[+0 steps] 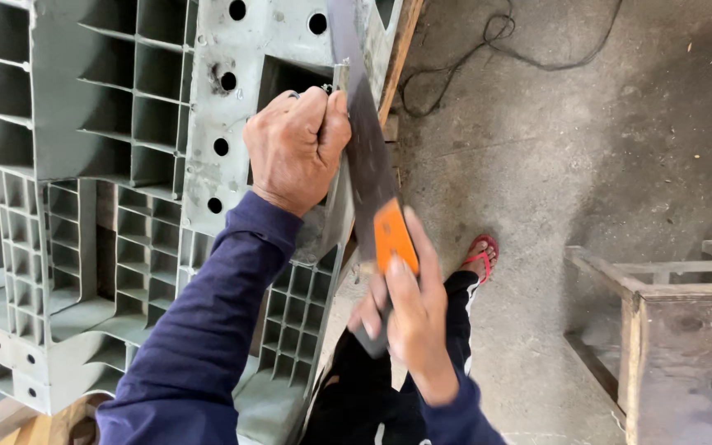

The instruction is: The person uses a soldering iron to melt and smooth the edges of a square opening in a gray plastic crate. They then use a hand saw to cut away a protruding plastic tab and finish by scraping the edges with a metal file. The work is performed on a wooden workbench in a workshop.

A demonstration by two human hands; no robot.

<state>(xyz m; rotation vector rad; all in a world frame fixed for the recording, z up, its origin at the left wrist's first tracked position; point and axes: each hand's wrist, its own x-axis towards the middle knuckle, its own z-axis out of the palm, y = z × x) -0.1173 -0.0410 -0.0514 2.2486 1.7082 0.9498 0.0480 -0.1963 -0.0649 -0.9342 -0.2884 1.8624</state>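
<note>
The left hand [294, 148] is closed around a small bright metal piece [340, 76] and pins it against the right edge of a big grey ribbed plastic panel [125, 206], which fills the left of the view and stands propped at a tilt. The right hand [409, 317] is wrapped around the orange-and-dark handle [394, 237] of a long flat blade [360, 124], likely a file or a saw, with the forefinger laid along the handle; the blade runs up and away past the left thumb and touches the metal piece near the panel's top edge. Doing this well seems to call for long, even strokes kept in line with the blade, a firm left grip so that the piece does not chatter, and the left thumb held back from the blade's path, since it sits just beside the steel. The panel's right rim and a wooden strip [399, 58] behind it bound the stroke on the left. To the right the concrete floor [587, 165] gives the elbow room. A black cable [488, 41] lies far off, a wooden frame [653, 305] stands at the near right, and a foot in a red sandal [480, 255] rests under the handle, well clear of the stroke.
</note>
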